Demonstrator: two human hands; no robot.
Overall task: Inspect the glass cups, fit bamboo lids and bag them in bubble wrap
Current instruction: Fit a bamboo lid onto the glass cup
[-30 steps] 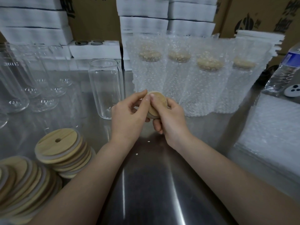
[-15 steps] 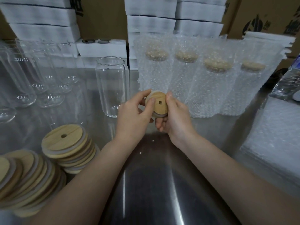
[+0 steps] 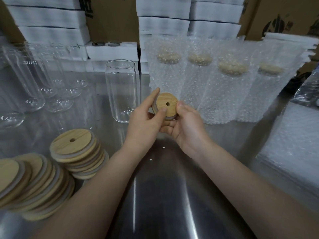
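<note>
Round bamboo lid with a central straw hole [image 3: 167, 105], at frame centre, gripped at its rim by both the left hand [image 3: 146, 121] and the right hand [image 3: 187, 125]. Left of it stands an open clear glass cup [image 3: 122, 90]; upper right, four lidded cups bagged in bubble wrap [image 3: 214, 80]; lower left, stacked bamboo lids [image 3: 76, 152] on the steel table [image 3: 165, 195].

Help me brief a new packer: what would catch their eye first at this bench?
First, the bamboo lid at centre, held by its rim between the left hand and right hand. Behind it stand four bubble-wrapped cups in a row, lids on. An uncovered glass cup stands just left of the hands, with stacked lids at lower left.
</note>
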